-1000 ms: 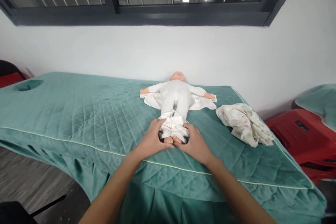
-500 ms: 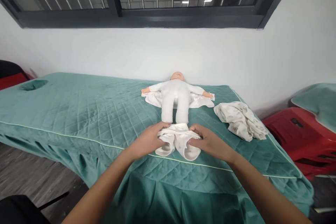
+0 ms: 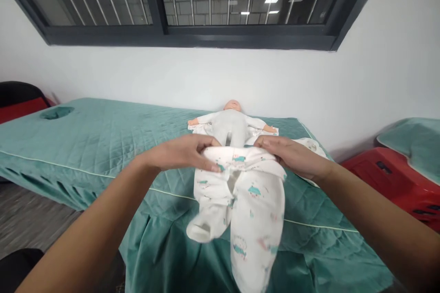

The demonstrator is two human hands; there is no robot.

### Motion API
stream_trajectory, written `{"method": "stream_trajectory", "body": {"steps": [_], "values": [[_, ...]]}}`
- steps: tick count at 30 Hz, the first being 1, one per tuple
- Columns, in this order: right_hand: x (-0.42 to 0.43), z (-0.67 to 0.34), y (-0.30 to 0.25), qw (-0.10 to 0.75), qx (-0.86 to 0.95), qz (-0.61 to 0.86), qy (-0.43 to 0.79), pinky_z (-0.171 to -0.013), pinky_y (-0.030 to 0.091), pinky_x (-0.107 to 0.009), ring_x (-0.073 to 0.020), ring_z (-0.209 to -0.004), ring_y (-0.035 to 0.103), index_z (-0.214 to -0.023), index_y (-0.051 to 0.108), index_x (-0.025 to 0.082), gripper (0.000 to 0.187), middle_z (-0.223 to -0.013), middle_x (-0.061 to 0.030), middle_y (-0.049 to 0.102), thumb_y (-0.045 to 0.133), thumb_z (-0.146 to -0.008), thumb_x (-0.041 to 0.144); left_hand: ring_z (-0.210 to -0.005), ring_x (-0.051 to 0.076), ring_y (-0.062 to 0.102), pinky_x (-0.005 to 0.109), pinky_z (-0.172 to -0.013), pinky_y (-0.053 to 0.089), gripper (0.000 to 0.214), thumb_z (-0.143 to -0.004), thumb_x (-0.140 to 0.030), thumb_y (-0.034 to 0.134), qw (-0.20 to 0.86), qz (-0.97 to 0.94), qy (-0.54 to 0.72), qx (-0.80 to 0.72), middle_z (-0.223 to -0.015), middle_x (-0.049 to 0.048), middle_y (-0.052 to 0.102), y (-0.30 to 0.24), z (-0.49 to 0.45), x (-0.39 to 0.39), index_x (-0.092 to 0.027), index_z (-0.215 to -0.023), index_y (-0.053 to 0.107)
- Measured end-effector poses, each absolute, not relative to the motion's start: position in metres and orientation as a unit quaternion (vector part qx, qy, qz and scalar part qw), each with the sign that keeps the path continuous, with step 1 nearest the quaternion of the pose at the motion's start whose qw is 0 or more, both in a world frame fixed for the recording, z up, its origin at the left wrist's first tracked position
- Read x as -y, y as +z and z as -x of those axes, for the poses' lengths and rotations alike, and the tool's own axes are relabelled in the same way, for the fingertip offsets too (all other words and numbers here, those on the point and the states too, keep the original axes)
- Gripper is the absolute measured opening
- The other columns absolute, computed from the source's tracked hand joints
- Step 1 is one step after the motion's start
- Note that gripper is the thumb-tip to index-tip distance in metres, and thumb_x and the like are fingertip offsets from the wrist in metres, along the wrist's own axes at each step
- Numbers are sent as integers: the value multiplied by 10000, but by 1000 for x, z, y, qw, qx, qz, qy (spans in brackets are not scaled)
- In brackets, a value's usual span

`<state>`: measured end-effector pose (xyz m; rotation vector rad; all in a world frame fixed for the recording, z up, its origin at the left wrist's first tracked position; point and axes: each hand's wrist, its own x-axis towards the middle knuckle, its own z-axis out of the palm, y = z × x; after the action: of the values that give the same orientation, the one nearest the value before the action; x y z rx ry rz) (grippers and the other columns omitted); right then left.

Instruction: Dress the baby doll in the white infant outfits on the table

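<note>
A pair of white baby pants [image 3: 256, 201] with a green and pink print hangs in front of me, legs downward. My left hand [image 3: 187, 152] pinches one side of its waistband, thumb in front. On the other side, my right hand [image 3: 292, 153] grips the waistband with its fingers curled. The leg on the left is partly bunched up, while the right leg hangs long. Behind the pants a baby doll [image 3: 232, 121] in a white body lies on its back, arms spread, over a white cloth garment [image 3: 252, 137]. The pants hide the doll's lower legs.
The doll lies on a bed with a green quilted cover [image 3: 137, 132] and a face hole [image 3: 57, 112] at the far left. A crumpled white garment [image 3: 311, 146] sits behind my right forearm. Red plastic stools [image 3: 385, 183] stand at the right, below a dark-framed window [image 3: 247, 39].
The pants have been lifted off the bed toward me and have unfolded, with the legs now hanging down. Both hands have risen and still hold the waistband. The view has tilted up slightly.
</note>
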<state>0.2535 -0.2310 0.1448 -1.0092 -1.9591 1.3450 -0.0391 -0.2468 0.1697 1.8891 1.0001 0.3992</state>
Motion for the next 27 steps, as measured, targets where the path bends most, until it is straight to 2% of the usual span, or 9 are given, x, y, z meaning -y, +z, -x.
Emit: {"method": "stream_trajectory", "body": {"steps": [3, 5, 8, 10, 13, 17, 20, 24, 27], "values": [[226, -252, 179, 262, 744, 393, 472, -612, 358, -278, -143, -698, 506, -891, 702, 231, 372, -821, -2, 622, 564, -903, 577, -782, 165, 627, 258, -622, 486, 278, -740, -390, 765, 392, -761, 327, -400, -883, 26, 655, 194, 27, 246, -194, -909, 661], [228, -250, 202, 215, 772, 380, 462, -623, 372, -289, -148, -692, 532, -930, 732, 239, 376, -804, -4, 647, 590, -878, 583, -711, 135, 605, 250, -605, 476, 229, -745, -331, 766, 339, -750, 434, -367, -791, 7, 612, 209, 19, 246, -189, -870, 636], [236, -244, 229, 187, 810, 344, 437, -647, 390, -300, -138, -676, 533, -824, 733, 220, 359, -753, 0, 634, 679, -815, 575, -708, 122, 602, 260, -651, 502, 236, -757, -316, 765, 297, -745, 513, -305, -768, -6, 579, 223, 7, 248, -190, -895, 621], [242, -238, 239, 242, 821, 328, 400, -643, 390, -301, -133, -666, 517, -740, 700, 213, 380, -709, 7, 606, 710, -788, 590, -792, 144, 630, 283, -713, 531, 293, -763, -351, 768, 310, -764, 493, -278, -863, 17, 619, 223, -2, 251, -193, -964, 623], [248, -229, 247, 350, 820, 307, 333, -636, 383, -297, -131, -671, 500, -715, 670, 215, 402, -691, 9, 581, 716, -794, 606, -886, 194, 655, 317, -755, 557, 361, -746, -419, 784, 350, -809, 386, -271, -977, 53, 667, 207, -17, 258, -193, -984, 634], [251, -224, 252, 454, 797, 296, 266, -608, 359, -282, -111, -647, 479, -738, 658, 209, 355, -716, 12, 581, 722, -830, 546, -624, 190, 647, 314, -553, 526, 347, -849, -543, 643, 443, -811, 233, -303, -767, 28, 690, 174, -30, 265, -207, -933, 650], [252, -230, 254, 481, 785, 309, 239, -576, 328, -276, -97, -609, 459, -739, 653, 200, 339, -714, 14, 580, 710, -853, 514, -590, 186, 641, 310, -522, 501, 395, -890, -575, 565, 469, -784, 244, -325, -789, 38, 712, 162, -27, 263, -204, -999, 647], [251, -250, 256, 391, 815, 375, 206, -566, 319, -277, -104, -580, 475, -846, 693, 215, 324, -649, 27, 554, 681, -860, 539, -776, 188, 640, 296, -664, 497, 367, -876, -531, 593, 330, -786, 363, -377, -897, 40, 705, 168, -5, 256, -182, -963, 665], [247, -264, 258, 277, 844, 419, 185, -598, 351, -292, -151, -636, 530, -921, 723, 248, 284, -627, 26, 554, 775, -781, 489, -765, 170, 581, 268, -660, 435, 376, -853, -549, 613, 172, -798, 374, -440, -824, 17, 670, 184, 15, 258, -177, -829, 657]]}}
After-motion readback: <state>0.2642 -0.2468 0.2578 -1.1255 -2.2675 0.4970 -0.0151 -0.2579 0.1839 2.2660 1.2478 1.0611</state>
